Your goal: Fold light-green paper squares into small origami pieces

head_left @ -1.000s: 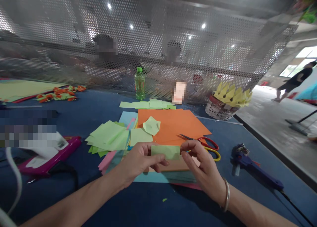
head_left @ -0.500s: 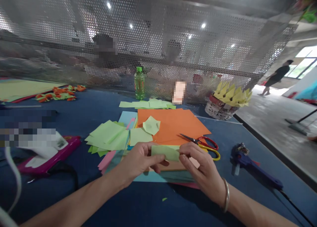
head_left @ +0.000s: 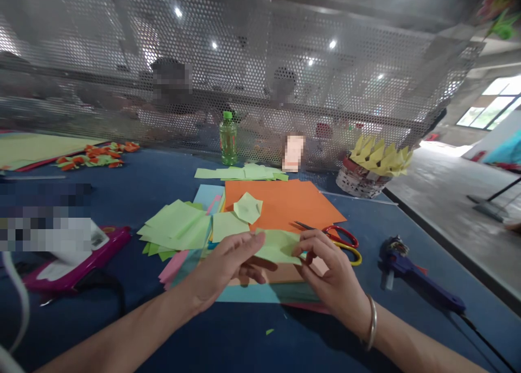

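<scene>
A small light-green piece of paper (head_left: 280, 246) is held between my two hands, above a stack of coloured sheets. My left hand (head_left: 234, 259) pinches its left end, thumb on top and fingers beneath. At the other end, my right hand (head_left: 325, 261) grips the edge with thumb and fingertips. Just beyond, an orange sheet (head_left: 280, 199) tops the stack, with a folded green paper piece (head_left: 248, 208) and a green square (head_left: 230, 226) on its left side. Scissors with red and yellow handles (head_left: 344, 237) lie close behind my right hand, their handles partly showing.
Green papers (head_left: 175, 226) are fanned out on the left, near a magenta device (head_left: 89, 259). A blue glue gun (head_left: 423, 278) lies on the right. Farther back stand a green bottle (head_left: 228, 139) and a basket with yellow paper points (head_left: 362, 175), before a perforated metal screen (head_left: 228, 63).
The green paper has tilted and now shows more of its face. My left thumb has moved up onto its upper left part. A person walking at the far right has left the view.
</scene>
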Motion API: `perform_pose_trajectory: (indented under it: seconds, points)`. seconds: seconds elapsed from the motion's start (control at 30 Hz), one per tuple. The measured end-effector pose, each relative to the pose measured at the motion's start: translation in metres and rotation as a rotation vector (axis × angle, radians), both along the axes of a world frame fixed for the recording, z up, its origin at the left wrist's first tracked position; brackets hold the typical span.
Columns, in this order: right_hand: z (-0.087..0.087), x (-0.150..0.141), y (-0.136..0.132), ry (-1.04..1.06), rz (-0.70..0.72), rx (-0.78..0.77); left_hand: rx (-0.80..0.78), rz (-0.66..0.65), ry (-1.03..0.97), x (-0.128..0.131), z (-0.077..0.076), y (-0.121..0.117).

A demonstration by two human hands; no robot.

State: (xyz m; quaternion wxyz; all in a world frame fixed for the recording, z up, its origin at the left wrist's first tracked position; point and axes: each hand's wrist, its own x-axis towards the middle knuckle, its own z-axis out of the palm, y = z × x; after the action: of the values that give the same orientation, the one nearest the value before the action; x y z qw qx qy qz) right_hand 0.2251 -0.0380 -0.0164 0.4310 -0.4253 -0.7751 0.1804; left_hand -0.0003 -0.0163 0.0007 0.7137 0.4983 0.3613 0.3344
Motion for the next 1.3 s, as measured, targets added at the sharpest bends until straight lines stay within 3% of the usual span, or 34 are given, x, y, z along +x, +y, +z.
perform_pose_trajectory:
  seconds: [0.2,0.57,1.03,1.3]
  points:
    - [-0.001,0.0,0.0,-0.029,0.031,0.0,-0.006,0.073,0.007,0.001,-0.006,0.003]
    - [-0.002,-0.002,-0.004,-0.105,0.041,0.033,0.051,0.088,0.017,0.0,-0.013,0.007]
    - [0.002,0.002,-0.005,-0.088,0.085,-0.075,0.052,0.116,0.072,0.003,0.0,0.003]
    - [-0.001,-0.001,-0.004,-0.076,0.043,-0.125,0.078,0.103,0.095,0.004,-0.002,0.002]
